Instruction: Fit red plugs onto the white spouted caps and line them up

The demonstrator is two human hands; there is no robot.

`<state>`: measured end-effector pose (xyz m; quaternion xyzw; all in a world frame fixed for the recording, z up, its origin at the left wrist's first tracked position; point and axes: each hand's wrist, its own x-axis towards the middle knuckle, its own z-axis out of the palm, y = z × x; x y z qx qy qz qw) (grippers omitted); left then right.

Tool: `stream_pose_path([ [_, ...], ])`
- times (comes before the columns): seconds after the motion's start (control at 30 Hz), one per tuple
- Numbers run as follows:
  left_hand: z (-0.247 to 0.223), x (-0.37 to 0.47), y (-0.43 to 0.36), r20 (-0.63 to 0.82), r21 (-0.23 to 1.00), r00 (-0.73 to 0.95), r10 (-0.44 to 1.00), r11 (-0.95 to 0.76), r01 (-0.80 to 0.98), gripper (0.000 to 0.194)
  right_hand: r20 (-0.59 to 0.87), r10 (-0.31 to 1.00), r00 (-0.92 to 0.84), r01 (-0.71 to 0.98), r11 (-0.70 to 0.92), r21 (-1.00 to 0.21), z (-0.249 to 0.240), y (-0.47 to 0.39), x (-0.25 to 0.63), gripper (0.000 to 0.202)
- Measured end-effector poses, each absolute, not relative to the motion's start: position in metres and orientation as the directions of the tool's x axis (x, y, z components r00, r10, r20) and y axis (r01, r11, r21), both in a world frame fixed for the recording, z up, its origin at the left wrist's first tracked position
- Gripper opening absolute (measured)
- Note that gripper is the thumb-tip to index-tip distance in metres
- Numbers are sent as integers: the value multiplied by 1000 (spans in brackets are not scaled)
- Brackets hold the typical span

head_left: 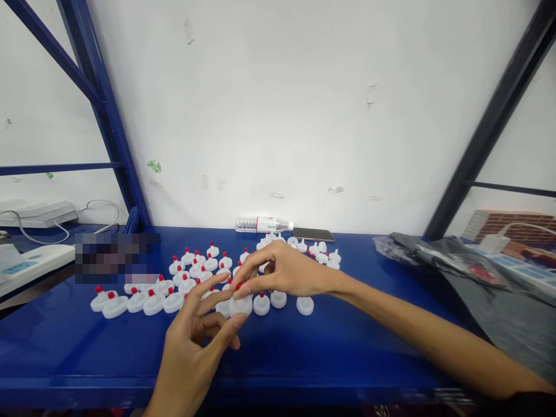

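Just above the blue table, a white round bottle cap with a red-tipped spout (241,306) is between my two hands. My left hand (202,331) is closed on its white rim, thumb at the near side. From above, my right hand (278,269) pinches the small red tip (238,286), which is mostly covered by the fingers. Several similar white caps with red tips (153,302) stand upright on the table to the left. Close to my right hand are a cap with a red tip (261,304) and a cap at its right (305,305).
A clear plastic bottle (263,225) lies by the wall beside a dark phone (313,234). White caps (334,256) cluster behind my right hand. Grey plastic bags (447,260) and a power strip (516,269) are at right; another power strip (39,263) is at left. Blue shelf posts (108,116) rise at left.
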<state>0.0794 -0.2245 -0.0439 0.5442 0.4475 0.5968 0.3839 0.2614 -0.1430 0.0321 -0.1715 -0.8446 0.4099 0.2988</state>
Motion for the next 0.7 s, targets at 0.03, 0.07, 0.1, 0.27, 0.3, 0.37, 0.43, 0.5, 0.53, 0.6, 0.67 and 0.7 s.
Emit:
stream_pose_path([
  [0.03, -44, 79, -224, 305, 952, -107, 946, -302, 39, 61, 372, 537, -757, 58, 622, -781, 35, -142, 263, 13],
  [0.07, -43, 79, -224, 305, 952, -100, 947, -302, 50, 62, 382, 546, -746, 79, 642, -763, 39, -141, 265, 13],
  [0.1, -43, 79, -224, 308, 951, -91, 947, -303, 61, 63, 392, 560, -730, 110, 663, -741, 44, -139, 269, 14],
  [0.27, -43, 78, -223, 334, 939, -47, 941, -328, 103, 54, 362, 660, -658, 438, 727, -529, 67, -112, 308, 16],
  [0.3, -43, 78, -223, 333, 939, -49, 942, -327, 107, 52, 336, 691, -640, 520, 712, -472, 67, -104, 317, 14],
  [0.37, -43, 78, -223, 324, 942, -51, 945, -318, 104, 50, 245, 752, -611, 639, 652, -408, 63, -88, 332, 12],
  [0.43, -44, 77, -223, 317, 945, -44, 947, -312, 98, 48, 123, 790, -600, 692, 590, -415, 53, -75, 340, 12],
  [0.5, -45, 76, -222, 319, 945, -27, 947, -315, 88, 47, 1, 793, -610, 705, 543, -457, 42, -66, 344, 14],
  [0.53, -46, 76, -222, 320, 945, -17, 947, -317, 84, 46, -53, 782, -620, 704, 526, -476, 38, -63, 344, 15],
  [0.6, -47, 75, -221, 321, 944, 7, 947, -321, 80, 44, -135, 754, -643, 700, 508, -501, 31, -61, 343, 18],
  [0.67, -48, 74, -220, 321, 943, 27, 947, -322, 83, 42, -179, 721, -670, 687, 509, -518, 29, -60, 343, 23],
  [0.7, -49, 74, -220, 320, 943, 32, 947, -321, 85, 42, -183, 708, -682, 676, 515, -527, 30, -61, 344, 28],
])
